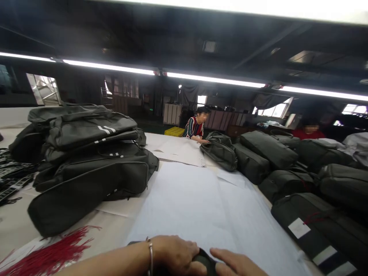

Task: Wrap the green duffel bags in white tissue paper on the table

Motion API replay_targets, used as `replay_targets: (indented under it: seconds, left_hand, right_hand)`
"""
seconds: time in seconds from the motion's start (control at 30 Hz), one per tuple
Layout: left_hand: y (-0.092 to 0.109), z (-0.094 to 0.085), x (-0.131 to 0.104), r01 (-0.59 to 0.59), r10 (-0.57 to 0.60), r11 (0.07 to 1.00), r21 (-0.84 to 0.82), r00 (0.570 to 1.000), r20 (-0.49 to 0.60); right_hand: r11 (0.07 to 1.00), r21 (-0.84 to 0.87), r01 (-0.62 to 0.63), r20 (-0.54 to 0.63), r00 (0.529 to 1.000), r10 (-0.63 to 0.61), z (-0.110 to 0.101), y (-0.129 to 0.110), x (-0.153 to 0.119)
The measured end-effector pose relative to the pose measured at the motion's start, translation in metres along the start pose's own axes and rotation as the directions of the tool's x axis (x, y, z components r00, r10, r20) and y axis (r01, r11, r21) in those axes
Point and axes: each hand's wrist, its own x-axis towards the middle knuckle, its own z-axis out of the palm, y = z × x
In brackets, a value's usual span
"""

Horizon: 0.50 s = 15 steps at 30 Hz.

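Observation:
At the bottom edge, my left hand (pixel 176 253), with a bracelet at its wrist, is closed round a dark green strap (pixel 205 258). My right hand (pixel 237 262) meets the same strap from the other side, its thumb and fingers about it and one finger stretched out. A dark edge by my left wrist seems to belong to the same item, most of which my hands and the frame's edge hide. Beneath lies white sheeting (pixel 189 203) spread over the table.
Dark green bags (pixel 92 168) are piled on the left, near red cords (pixel 54 253) and black straps (pixel 14 176). More bags (pixel 293 180) line the right, one with a white tag (pixel 299 227). Across the table a person (pixel 194 128) touches a bag; another person (pixel 309 132) is behind the right row.

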Motion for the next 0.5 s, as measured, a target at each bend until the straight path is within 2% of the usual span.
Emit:
replay_targets:
  seconds: [0.07,0.13,0.2,0.23,0.3,0.37,0.43,0.5]
  left_hand:
    - [-0.006,-0.007,0.007,-0.07,0.07,0.997,0.014,0.997,0.033]
    - [-0.018,-0.02,0.022,-0.112,0.109,0.993,0.043,0.992,0.065]
    - [-0.038,-0.038,0.044,-0.091,0.09,0.996,0.019,0.996,0.028]
    - [-0.053,-0.048,0.058,-0.047,0.047,0.999,0.01,0.998,-0.041]
    - [-0.093,-0.068,0.088,0.104,-0.097,0.994,0.02,0.966,-0.239]
    - [-0.144,-0.081,0.115,0.322,-0.275,0.945,0.054,0.875,-0.397]
    - [-0.197,-0.081,0.132,0.52,-0.454,0.854,0.03,0.771,-0.447]
    - [-0.243,-0.069,0.137,0.665,-0.602,0.747,-0.018,0.664,-0.443]
  right_hand:
    - [0.986,0.037,-0.165,0.031,0.986,0.164,-0.043,0.011,0.02]
    - [0.957,-0.056,-0.285,0.055,0.956,0.288,-0.076,0.037,0.053]
    - [0.909,-0.184,-0.374,0.045,0.921,0.388,-0.093,0.076,0.095]
    - [0.88,-0.234,-0.413,0.024,0.902,0.43,-0.095,0.099,0.116]
    - [0.827,-0.295,-0.478,-0.04,0.871,0.489,-0.089,0.143,0.155]
    - [0.786,-0.335,-0.519,-0.102,0.85,0.517,-0.071,0.18,0.185]
    - [0.75,-0.373,-0.546,-0.146,0.833,0.534,-0.047,0.208,0.202]
    - [0.724,-0.404,-0.559,-0.156,0.822,0.548,-0.021,0.227,0.209]
